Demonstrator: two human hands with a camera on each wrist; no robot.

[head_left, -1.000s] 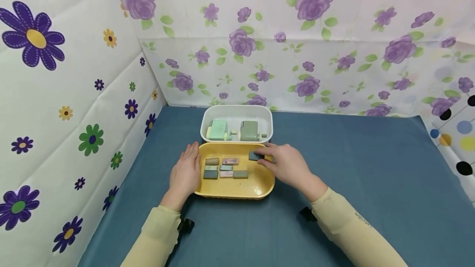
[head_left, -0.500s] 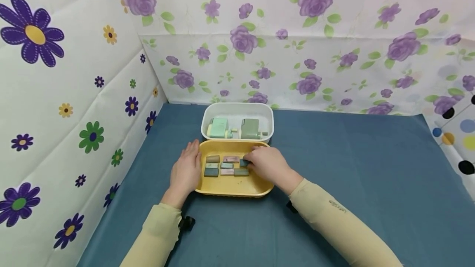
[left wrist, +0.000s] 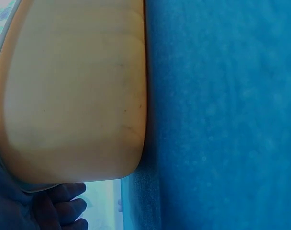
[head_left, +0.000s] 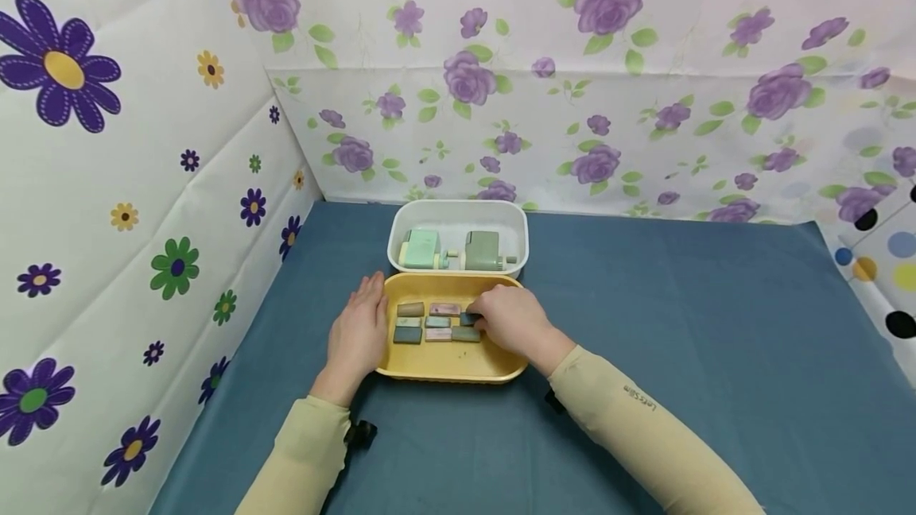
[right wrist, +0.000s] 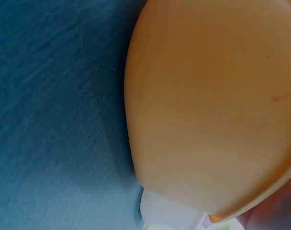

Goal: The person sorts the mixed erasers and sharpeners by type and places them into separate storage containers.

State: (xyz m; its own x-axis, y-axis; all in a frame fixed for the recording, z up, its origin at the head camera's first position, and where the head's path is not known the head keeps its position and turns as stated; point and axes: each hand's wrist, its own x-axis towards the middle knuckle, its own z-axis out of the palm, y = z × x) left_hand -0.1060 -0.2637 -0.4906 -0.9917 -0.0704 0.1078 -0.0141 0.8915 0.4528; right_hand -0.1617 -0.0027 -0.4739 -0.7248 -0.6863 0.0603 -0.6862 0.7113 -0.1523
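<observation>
In the head view, my right hand (head_left: 511,320) pinches a small dark blue-grey eraser (head_left: 467,319) just above the yellow tray's floor; whether it touches the floor cannot be told. Fingers partly hide it. Beside it in the yellow tray (head_left: 444,364) several worn erasers lie in rough rows: a tan eraser (head_left: 410,309), a pink eraser (head_left: 445,309), a light blue eraser (head_left: 438,323), an olive eraser (head_left: 466,334) and others. My left hand (head_left: 360,328) rests along the tray's left rim with straight fingers. In both wrist views the tray's outer wall (left wrist: 73,96) fills much of the picture.
Directly behind the yellow tray stands a white tray (head_left: 458,211) holding a mint pencil sharpener (head_left: 422,249) and a grey-green pencil sharpener (head_left: 483,250), both with cranks. A blue cloth (head_left: 680,324) covers the table. Flowered sheets rise at the back and left.
My right hand has carried the dark eraser from the tray's upper right leftward to the other erasers, and then slightly nearer. My left hand has stayed at the rim.
</observation>
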